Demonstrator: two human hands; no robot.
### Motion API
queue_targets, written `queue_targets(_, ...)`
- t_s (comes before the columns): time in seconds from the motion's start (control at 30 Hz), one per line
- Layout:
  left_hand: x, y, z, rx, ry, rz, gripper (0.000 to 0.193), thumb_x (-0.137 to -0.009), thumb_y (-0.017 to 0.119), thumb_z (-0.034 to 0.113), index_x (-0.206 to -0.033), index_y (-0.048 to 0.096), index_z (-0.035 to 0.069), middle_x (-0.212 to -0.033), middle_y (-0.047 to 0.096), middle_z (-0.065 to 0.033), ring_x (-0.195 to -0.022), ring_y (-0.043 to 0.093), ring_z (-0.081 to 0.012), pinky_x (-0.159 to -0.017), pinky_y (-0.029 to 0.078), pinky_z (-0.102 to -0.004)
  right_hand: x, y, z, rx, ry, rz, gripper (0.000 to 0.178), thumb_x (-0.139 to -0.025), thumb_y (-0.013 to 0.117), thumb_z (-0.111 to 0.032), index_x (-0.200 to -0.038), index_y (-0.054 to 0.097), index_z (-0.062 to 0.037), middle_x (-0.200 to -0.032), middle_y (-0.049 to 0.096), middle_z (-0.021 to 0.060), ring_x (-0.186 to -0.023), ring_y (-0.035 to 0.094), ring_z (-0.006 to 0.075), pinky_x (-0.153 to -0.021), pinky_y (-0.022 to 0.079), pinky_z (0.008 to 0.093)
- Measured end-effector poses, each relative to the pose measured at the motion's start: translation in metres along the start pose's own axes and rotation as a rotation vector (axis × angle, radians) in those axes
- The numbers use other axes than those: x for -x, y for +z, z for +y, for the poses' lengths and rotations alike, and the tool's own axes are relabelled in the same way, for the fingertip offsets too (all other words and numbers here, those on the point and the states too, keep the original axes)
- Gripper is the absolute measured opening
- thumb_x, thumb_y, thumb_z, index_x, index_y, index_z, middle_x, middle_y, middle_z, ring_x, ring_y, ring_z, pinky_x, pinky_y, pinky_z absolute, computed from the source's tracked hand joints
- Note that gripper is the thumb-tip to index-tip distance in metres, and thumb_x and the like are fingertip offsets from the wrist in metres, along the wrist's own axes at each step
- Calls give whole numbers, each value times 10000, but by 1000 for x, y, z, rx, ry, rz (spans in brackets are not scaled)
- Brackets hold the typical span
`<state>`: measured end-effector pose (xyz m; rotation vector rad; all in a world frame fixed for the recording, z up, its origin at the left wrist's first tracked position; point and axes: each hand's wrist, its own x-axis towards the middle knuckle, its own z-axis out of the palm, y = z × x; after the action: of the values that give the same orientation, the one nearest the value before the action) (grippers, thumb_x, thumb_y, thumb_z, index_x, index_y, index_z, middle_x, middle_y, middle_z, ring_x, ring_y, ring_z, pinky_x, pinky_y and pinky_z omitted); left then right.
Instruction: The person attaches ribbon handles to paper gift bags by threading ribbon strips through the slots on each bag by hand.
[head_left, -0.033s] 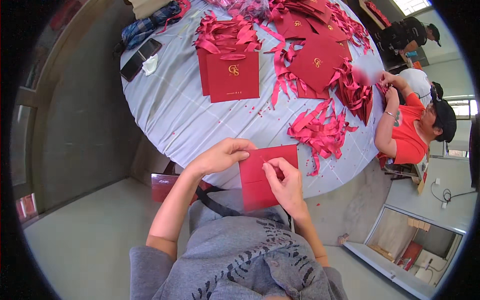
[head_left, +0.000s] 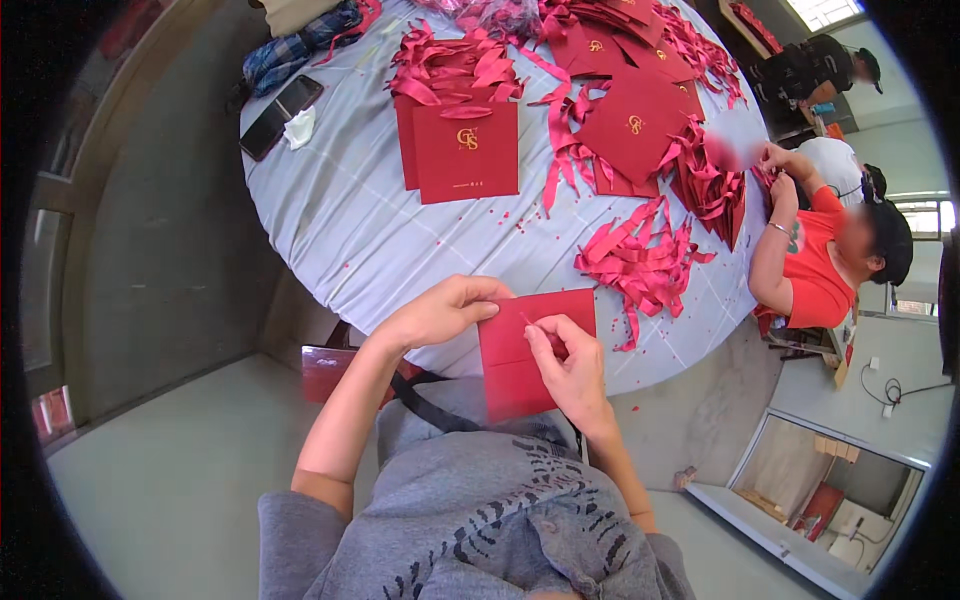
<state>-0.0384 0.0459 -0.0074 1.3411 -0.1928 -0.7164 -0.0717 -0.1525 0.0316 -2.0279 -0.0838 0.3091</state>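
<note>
A plain red paper bag (head_left: 510,375) with crease lines is held in front of my waist, at the near edge of the table. My left hand (head_left: 450,308) is closed on its upper left corner, thumb on the near face. Over the bag's right side, my right hand (head_left: 573,368) is pinched, with what looks like the thin end of a pink ribbon (head_left: 526,319) at its fingertips. The rest of that ribbon is hidden. Beyond the bag, a pile of loose pink ribbons (head_left: 645,258) lies to the right.
Red bags with ribbon handles (head_left: 468,155) stand on the cloth-covered table (head_left: 370,215); more bags (head_left: 630,125) heap at the far right. A phone (head_left: 283,117), crumpled tissue (head_left: 299,129) and folded umbrella (head_left: 300,52) lie far left. A co-worker in red (head_left: 815,255) sits at right.
</note>
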Motion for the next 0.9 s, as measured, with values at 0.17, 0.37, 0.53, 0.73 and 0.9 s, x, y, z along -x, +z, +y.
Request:
queue_targets(0.17, -1, 3, 2, -40, 28, 14, 234, -890, 493, 23, -1102, 566, -45, -955, 619, -51, -895, 532, -98, -819, 444, -266, -1, 2, -4, 94, -58, 26, 73, -848, 611, -58, -827, 593, 10, -632, 544, 38, -543, 475, 64, -483, 394, 234)
queue_targets(0.37, 2, 9, 5, -100, 49, 64, 263, -838, 581, 50, -1087, 580, -33, -930, 635, -84, -862, 565, -127, -797, 454, -283, -3, 6, -2, 101, -72, 67, 84, -811, 635, -65, -786, 581, -5, -619, 551, 99, -502, 529, 141, -467, 436, 283)
queue_targets(0.53, 3, 20, 17, -291, 142, 155, 279, -804, 624, 37, -1072, 589, -33, -906, 635, -68, -854, 568, -115, -803, 450, -273, -4, 3, -2, 106, -119, 81, 71, -826, 619, -25, -783, 573, 8, -596, 471, -15, -546, 403, 13, -449, 345, 197)
queue_targets(0.73, 4, 28, 22, -424, 198, 256, 284, -765, 635, 16, -1042, 604, -38, -949, 653, -131, -897, 613, -189, -821, 463, -305, -4, -3, -5, 120, -74, 76, 106, -790, 642, -85, -761, 569, -14, -604, 536, 99, -480, 512, 158, -470, 426, 294)
queue_targets(0.9, 3, 31, 22, -394, 202, 266, 287, -748, 639, 5, -1031, 610, -34, -965, 652, -143, -916, 619, -223, -831, 463, -311, -2, -1, -8, 104, 0, 80, 117, -794, 637, -100, -757, 562, -17, -576, 512, 96, -468, 484, 150, -461, 405, 295)
